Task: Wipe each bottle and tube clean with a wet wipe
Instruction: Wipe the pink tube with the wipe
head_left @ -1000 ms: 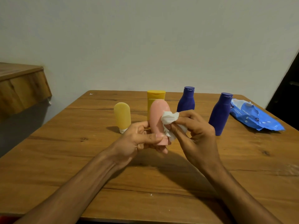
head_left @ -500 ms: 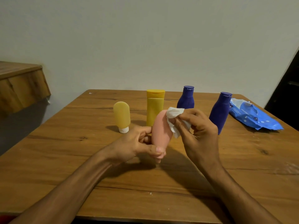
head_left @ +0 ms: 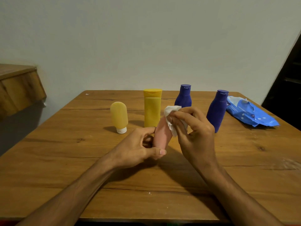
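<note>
step in hand: wiping pink tube (head_left: pixel 162 134).
left hand (head_left: pixel 136 149) fingers clamp its base; right hand (head_left: pixel 193 132) fingers pinch wet wipe (head_left: pixel 171 111) against its top. next, likely: rotate tube.

Single view, worn on your head. It sits above the near edge of the wooden table (head_left: pixel 65 160), facing forward and tilted down, wide-angle. Your forearms come in from the bottom corners. Your left hand (head_left: pixel 136 149) and right hand (head_left: pixel 195 132) meet close to the lens. The pink tube (head_left: pixel 162 136) and wet wipe (head_left: pixel 171 110) they hold land about frame centre. The yellow bottle (head_left: pixel 152 111) stands just behind, mid-frame. The blue wipes pack (head_left: pixel 250 113) lies farther off toward the right edge. The table's far edge crosses below mid-height. The plain wall (head_left: pixel 146 38) fills the upper half. A wooden ledge (head_left: pixel 19 88) cuts in at the left and a dark area (head_left: pixel 286 79) at the right edge.
</note>
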`<state>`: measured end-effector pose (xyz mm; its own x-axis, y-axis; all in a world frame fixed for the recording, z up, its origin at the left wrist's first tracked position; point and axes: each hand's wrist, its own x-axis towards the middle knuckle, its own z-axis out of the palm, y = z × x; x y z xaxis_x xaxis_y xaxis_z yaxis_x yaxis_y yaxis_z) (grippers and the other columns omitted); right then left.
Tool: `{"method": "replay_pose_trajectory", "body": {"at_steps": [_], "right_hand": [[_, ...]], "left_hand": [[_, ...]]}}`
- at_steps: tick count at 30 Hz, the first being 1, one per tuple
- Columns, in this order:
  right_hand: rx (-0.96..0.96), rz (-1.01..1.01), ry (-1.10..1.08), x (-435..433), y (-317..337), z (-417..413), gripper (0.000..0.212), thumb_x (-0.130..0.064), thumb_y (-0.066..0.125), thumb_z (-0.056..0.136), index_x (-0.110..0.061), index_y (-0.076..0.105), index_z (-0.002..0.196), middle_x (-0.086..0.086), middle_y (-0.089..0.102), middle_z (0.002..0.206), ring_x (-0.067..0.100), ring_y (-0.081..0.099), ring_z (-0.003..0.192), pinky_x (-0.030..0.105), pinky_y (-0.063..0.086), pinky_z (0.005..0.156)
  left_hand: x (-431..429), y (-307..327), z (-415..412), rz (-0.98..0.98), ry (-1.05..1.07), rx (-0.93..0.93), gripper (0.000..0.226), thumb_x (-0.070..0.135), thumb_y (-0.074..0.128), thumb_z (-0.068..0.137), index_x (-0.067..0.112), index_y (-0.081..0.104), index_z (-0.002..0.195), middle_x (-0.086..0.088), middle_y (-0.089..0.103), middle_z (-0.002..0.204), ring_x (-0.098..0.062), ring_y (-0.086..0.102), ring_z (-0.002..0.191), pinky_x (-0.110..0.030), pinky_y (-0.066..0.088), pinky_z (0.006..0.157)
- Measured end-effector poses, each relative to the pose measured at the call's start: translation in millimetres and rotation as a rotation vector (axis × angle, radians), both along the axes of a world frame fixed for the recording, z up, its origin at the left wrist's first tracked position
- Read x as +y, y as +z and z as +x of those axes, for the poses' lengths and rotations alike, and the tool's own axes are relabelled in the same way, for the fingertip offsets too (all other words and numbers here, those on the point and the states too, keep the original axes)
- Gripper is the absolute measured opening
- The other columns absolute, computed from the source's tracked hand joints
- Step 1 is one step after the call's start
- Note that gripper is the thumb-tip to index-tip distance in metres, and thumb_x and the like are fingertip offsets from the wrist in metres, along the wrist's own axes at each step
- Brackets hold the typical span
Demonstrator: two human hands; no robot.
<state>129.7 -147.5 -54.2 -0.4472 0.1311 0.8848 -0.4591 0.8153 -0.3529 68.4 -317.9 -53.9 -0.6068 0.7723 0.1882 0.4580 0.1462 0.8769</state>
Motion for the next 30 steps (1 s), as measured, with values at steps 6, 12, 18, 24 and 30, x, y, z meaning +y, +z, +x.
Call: {"method": "replay_pose_trajectory", "body": {"at_steps": [6, 12, 18, 24, 30], "right_hand": [[-0.045, 0.185, 0.018, -9.3, -2.7, 0.3, 0.025, -0.022, 0.055, 0.086, -0.002, 0.068, 0.094, 0.011, 0.061, 0.098, 0.009, 0.055, 0.093, 0.010, 0.046, 0.080], [-0.010, -0.042, -0.013, -1.7, 1.2, 1.0, 0.018, -0.009, 0.063, 0.084, -0.003, 0.068, 0.101, 0.008, 0.061, 0.097, 0.006, 0.055, 0.089, 0.011, 0.047, 0.075], [-0.092, -0.181, 0.093, -1.0, 2.9, 0.7, 0.022, -0.006, 0.066, 0.086, -0.008, 0.068, 0.107, 0.004, 0.064, 0.100, 0.012, 0.060, 0.090, 0.020, 0.051, 0.071], [-0.199, -0.207, 0.182, -4.9, 3.6, 0.4, 0.025, -0.025, 0.060, 0.084, -0.014, 0.069, 0.105, 0.000, 0.066, 0.099, 0.012, 0.062, 0.092, 0.031, 0.055, 0.073], [-0.202, -0.202, 0.193, -2.3, 5.4, 0.7, 0.026, -0.023, 0.061, 0.084, -0.012, 0.070, 0.106, 0.001, 0.066, 0.100, 0.013, 0.063, 0.095, 0.037, 0.056, 0.075]], "left_hand": [[3.8, -4.3, 0.8, 0.047, 0.047, 0.020, 0.030, 0.016, 0.075, 0.080, 0.018, 0.063, 0.108, 0.002, 0.071, 0.100, -0.010, 0.067, 0.097, -0.029, 0.056, 0.084], [-0.6, -2.3, -0.5, 0.061, -0.024, -0.064, 0.051, 0.039, 0.074, 0.070, 0.014, 0.064, 0.113, 0.002, 0.070, 0.103, -0.017, 0.065, 0.098, -0.031, 0.054, 0.083], [-3.0, -3.0, -0.8, 0.170, -0.032, -0.316, 0.055, 0.020, 0.080, 0.070, 0.006, 0.060, 0.120, -0.008, 0.071, 0.103, -0.026, 0.068, 0.096, -0.042, 0.056, 0.089], [-2.3, -0.3, -4.2, 0.346, 0.001, -0.525, 0.055, 0.012, 0.072, 0.073, 0.005, 0.056, 0.125, -0.018, 0.072, 0.100, -0.030, 0.071, 0.081, -0.037, 0.058, 0.080], [-1.4, -0.3, -2.6, 0.353, -0.009, -0.524, 0.053, 0.014, 0.073, 0.073, 0.006, 0.057, 0.122, -0.016, 0.073, 0.095, -0.027, 0.071, 0.077, -0.034, 0.058, 0.078]]}}
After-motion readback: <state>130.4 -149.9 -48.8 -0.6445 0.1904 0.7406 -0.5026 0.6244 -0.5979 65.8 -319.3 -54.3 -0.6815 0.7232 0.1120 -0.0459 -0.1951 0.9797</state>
